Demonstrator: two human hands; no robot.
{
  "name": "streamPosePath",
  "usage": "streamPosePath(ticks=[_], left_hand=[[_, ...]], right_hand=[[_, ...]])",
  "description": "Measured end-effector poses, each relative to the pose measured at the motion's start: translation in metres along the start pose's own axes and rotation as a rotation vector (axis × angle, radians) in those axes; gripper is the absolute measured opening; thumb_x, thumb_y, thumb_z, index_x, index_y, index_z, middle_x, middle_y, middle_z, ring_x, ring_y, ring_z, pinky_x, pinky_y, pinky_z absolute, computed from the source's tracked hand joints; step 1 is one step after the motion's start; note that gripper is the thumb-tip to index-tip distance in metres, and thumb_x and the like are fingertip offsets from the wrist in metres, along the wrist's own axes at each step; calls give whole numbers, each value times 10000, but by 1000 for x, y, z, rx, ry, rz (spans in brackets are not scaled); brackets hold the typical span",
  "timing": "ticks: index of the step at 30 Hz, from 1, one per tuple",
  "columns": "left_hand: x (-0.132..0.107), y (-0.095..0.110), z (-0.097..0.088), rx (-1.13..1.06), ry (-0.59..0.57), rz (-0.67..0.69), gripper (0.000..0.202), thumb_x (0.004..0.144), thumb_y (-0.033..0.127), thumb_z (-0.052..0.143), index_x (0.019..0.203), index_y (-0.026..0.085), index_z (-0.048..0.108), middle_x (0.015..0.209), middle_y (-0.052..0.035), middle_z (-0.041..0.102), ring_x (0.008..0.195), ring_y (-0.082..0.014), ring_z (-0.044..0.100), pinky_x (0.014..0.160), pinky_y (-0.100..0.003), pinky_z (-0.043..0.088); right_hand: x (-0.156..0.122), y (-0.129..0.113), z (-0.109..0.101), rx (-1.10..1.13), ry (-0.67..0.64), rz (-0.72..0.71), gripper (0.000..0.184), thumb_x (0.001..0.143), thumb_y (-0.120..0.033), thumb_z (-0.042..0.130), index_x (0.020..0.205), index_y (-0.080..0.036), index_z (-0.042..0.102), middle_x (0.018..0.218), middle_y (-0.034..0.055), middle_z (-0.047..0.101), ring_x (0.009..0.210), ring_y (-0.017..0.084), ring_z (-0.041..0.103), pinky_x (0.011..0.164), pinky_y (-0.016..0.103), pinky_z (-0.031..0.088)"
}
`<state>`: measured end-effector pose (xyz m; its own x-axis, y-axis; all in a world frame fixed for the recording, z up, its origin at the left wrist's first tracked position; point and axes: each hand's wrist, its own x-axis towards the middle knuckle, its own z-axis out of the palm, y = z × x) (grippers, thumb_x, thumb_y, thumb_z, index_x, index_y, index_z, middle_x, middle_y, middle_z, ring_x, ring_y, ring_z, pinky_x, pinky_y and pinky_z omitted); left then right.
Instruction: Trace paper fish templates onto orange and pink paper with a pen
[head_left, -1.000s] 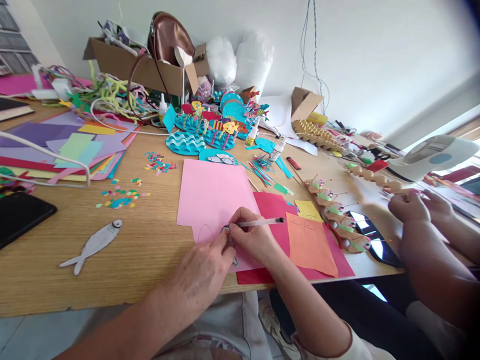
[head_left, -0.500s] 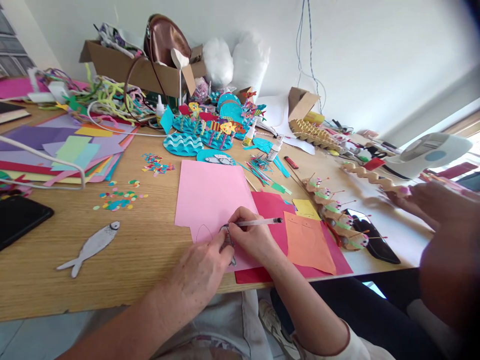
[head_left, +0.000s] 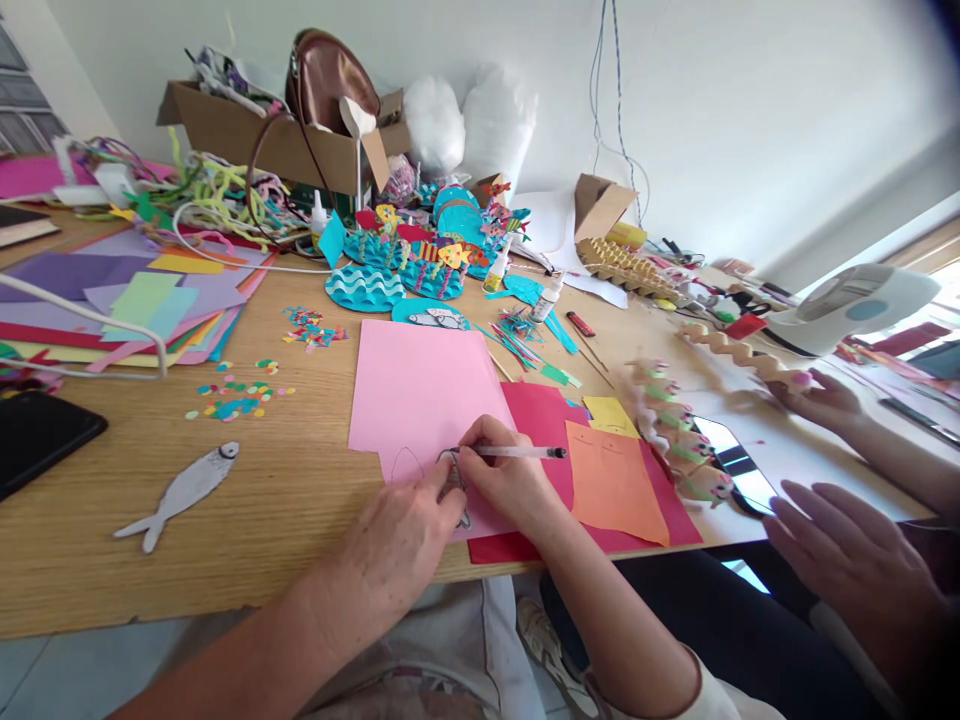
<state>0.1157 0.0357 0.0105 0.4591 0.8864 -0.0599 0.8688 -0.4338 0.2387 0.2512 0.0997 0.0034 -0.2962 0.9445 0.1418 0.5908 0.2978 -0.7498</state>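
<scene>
Over paper (head_left: 420, 385), pen (head_left: 523, 452) crosswise, tip leftward

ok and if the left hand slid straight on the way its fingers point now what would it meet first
The left hand would probably meet the right hand first, where it grips the black-ended pen; whether the two already touch is hard to tell.

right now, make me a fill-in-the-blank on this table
The pen is held in the ____ hand.
The paper under the pen's tip is ____.
The white cutout left of the left hand is shaped like a ____.
The orange sheet lies partly over a larger sheet coloured ____.

right; pink; fish; red
</scene>
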Motion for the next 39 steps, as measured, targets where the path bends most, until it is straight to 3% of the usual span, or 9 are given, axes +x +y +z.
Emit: streamPosePath(ticks=[9, 20, 33, 39], left_hand=[[-3, 2, -3, -3, 22, -3, 311, 864, 38, 361, 1078, 170, 544, 1100, -80, 570, 868, -211, 623, 729, -352, 529], [-2, 2, -3, 17, 18, -11, 308, 868, 63, 378, 1098, 185, 541, 1111, -75, 578, 851, -206, 624, 725, -337, 532], [-1, -1, 2, 13, 22, 12, 280, 865, 67, 380, 1046, 178, 563, 1087, -68, 584, 825, -216, 624, 694, -376, 548], [-1, -1, 1, -21, 8, 13, 297, 879, 69, 371, 1105, 164, 540, 1144, -88, 558, 923, -215, 608, 790, -373, 527]], right_hand=[[1, 2, 1, 120, 17, 33, 47, 672, -181, 489, 638, -206, 468, 503, -59, 457, 453, 90, 399, 432, 208, 302], [2, 2, 3, 96, -31, 26, 40, 674, -163, 488, 657, -200, 485, 535, -48, 500, 479, 95, 436, 450, 207, 312], [1, 3, 2, 59, 9, 6, 44, 665, -164, 490, 637, -197, 483, 521, -52, 482, 467, 90, 412, 439, 202, 292], [-4, 3, -2, 41, 12, -38, 54, 679, -148, 475, 649, -191, 487, 523, -50, 477, 474, 88, 401, 446, 200, 287]])
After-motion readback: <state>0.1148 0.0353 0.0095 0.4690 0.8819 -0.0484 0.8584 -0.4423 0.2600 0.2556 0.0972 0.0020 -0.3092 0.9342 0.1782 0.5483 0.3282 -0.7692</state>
